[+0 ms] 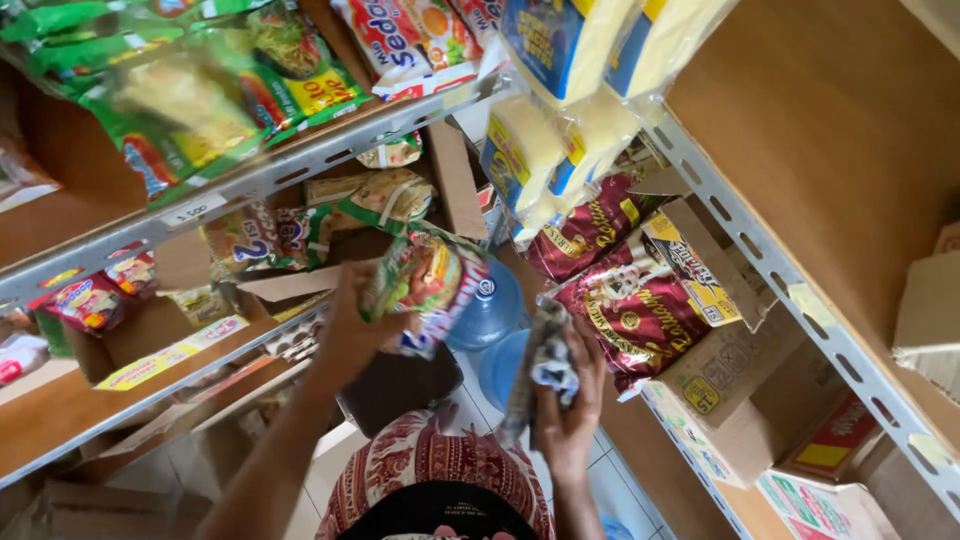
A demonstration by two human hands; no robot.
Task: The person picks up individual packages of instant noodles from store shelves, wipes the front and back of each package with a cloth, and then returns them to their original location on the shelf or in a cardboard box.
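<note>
My left hand (352, 325) grips a glossy packet of instant noodles (425, 285), coloured green, red and white, held up in front of the metal shelf. My right hand (570, 400) clutches a crumpled grey and white cloth (545, 365) just right of the packet. Both hands hover above two blue water jugs (490, 310) on the tiled floor. A red patterned garment (430, 465) shows at the bottom of the view.
Slotted grey metal shelf rails (250, 185) carry green noodle packs on the left and yellow packs (560, 120) on the right. Dark red bags (640, 300) sit in an open cardboard box (730, 380). More cartons stand low on the right.
</note>
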